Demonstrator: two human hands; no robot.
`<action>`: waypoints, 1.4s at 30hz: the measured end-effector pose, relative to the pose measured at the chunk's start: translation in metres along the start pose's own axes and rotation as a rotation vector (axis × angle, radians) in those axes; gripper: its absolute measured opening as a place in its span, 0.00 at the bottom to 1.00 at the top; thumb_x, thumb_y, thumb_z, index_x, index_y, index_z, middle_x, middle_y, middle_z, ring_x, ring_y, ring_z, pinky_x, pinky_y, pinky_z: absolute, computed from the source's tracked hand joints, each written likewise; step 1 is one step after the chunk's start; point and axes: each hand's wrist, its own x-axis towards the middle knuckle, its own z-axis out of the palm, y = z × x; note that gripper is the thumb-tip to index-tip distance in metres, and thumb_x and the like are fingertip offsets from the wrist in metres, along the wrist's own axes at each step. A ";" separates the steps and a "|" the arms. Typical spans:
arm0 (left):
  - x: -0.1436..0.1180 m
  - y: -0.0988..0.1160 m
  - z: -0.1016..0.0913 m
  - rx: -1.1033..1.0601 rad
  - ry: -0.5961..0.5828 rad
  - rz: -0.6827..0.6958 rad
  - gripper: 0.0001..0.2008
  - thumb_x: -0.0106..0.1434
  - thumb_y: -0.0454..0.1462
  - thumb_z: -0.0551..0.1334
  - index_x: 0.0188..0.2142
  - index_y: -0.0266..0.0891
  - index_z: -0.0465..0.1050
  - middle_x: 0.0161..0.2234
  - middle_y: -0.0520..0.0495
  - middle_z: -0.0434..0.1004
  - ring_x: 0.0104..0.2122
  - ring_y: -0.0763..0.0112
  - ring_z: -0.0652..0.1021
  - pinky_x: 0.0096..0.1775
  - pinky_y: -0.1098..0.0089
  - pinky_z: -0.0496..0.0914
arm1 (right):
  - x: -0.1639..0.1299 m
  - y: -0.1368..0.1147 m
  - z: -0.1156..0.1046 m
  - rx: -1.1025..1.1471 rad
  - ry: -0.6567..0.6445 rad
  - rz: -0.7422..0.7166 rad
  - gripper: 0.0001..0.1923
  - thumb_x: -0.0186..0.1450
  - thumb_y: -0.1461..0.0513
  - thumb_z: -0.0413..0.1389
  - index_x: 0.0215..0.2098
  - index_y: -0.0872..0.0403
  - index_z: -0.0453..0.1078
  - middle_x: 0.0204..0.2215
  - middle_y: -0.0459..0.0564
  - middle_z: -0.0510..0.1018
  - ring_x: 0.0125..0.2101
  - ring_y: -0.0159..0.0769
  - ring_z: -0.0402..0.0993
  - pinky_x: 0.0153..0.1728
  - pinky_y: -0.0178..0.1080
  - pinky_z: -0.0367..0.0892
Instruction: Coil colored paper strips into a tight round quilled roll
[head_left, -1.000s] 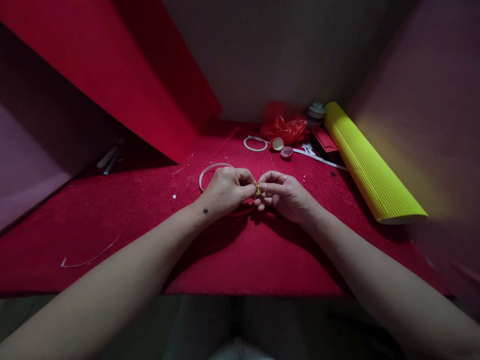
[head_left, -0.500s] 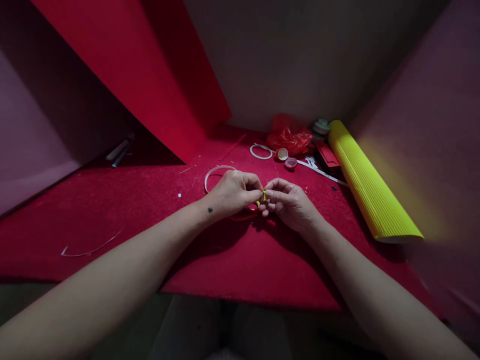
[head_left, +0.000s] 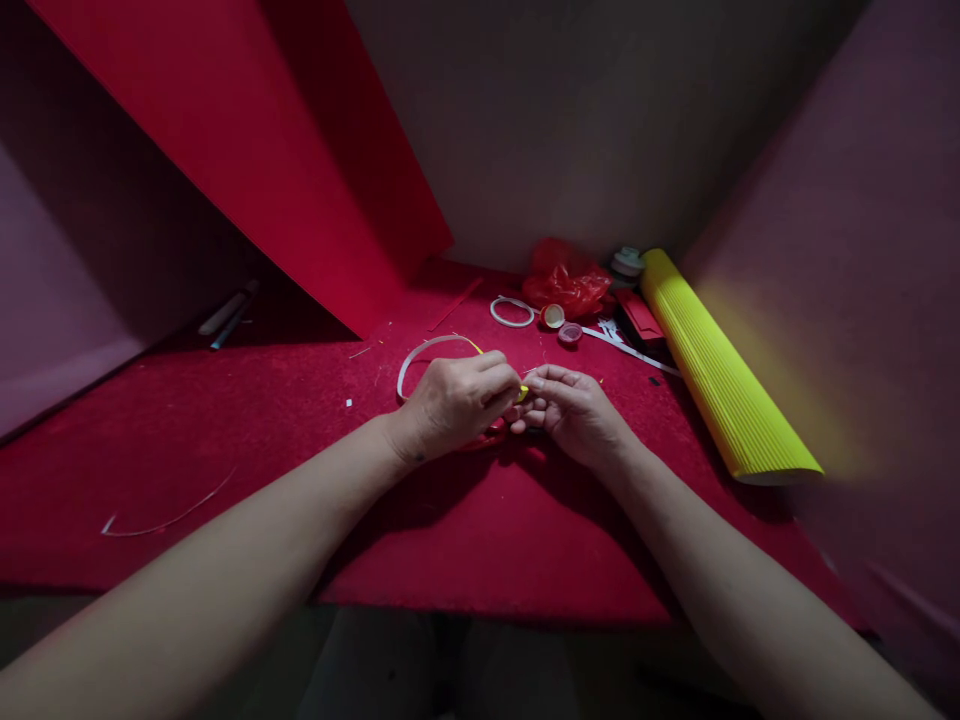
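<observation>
My left hand (head_left: 450, 405) and my right hand (head_left: 574, 410) meet fingertip to fingertip over the red felt table (head_left: 247, 440). Between the fingertips both pinch a tiny yellow piece (head_left: 522, 392); a thin yellow strip runs from it back over my left hand. Something red (head_left: 491, 435) lies under the hands, mostly hidden. A white paper strip bent into a loop (head_left: 420, 352) lies just behind my left hand.
A yellow corrugated roll (head_left: 716, 370) lies at the right. At the back are a crumpled red plastic bag (head_left: 566, 285), a white ring (head_left: 512, 312), two small caps (head_left: 561, 323) and white scraps. A big red sheet (head_left: 247, 160) leans at the left. A thin strip (head_left: 169, 515) lies front left.
My left hand has rolled so its back turns up, and its fingers have slid right over the yellow piece. The right hand stays in place. The view shifted slightly.
</observation>
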 end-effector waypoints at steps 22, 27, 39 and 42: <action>0.001 -0.001 -0.002 -0.108 -0.017 -0.033 0.08 0.65 0.34 0.55 0.31 0.35 0.71 0.28 0.47 0.71 0.28 0.73 0.71 0.32 0.72 0.68 | 0.003 0.005 -0.003 -0.039 -0.046 0.010 0.11 0.51 0.62 0.66 0.27 0.60 0.70 0.19 0.47 0.76 0.19 0.32 0.75 0.20 0.32 0.71; 0.005 0.004 -0.004 -0.198 0.038 -0.059 0.06 0.62 0.29 0.57 0.31 0.35 0.71 0.31 0.46 0.70 0.30 0.74 0.72 0.32 0.73 0.68 | 0.004 0.004 -0.007 -0.025 -0.111 0.027 0.11 0.51 0.61 0.65 0.27 0.60 0.71 0.20 0.48 0.77 0.18 0.29 0.73 0.17 0.30 0.69; 0.004 0.012 -0.003 -0.197 -0.002 -0.154 0.04 0.61 0.29 0.58 0.31 0.35 0.71 0.24 0.51 0.74 0.24 0.77 0.73 0.29 0.76 0.66 | 0.002 0.001 -0.003 -0.005 -0.127 0.111 0.08 0.49 0.64 0.63 0.24 0.59 0.70 0.19 0.47 0.77 0.16 0.29 0.73 0.14 0.29 0.68; 0.003 0.011 -0.003 -0.219 -0.022 -0.159 0.04 0.62 0.30 0.58 0.33 0.35 0.71 0.25 0.51 0.75 0.25 0.77 0.73 0.29 0.76 0.66 | 0.002 0.002 -0.003 -0.011 -0.120 0.132 0.06 0.50 0.65 0.61 0.24 0.59 0.69 0.18 0.47 0.76 0.16 0.30 0.73 0.14 0.30 0.68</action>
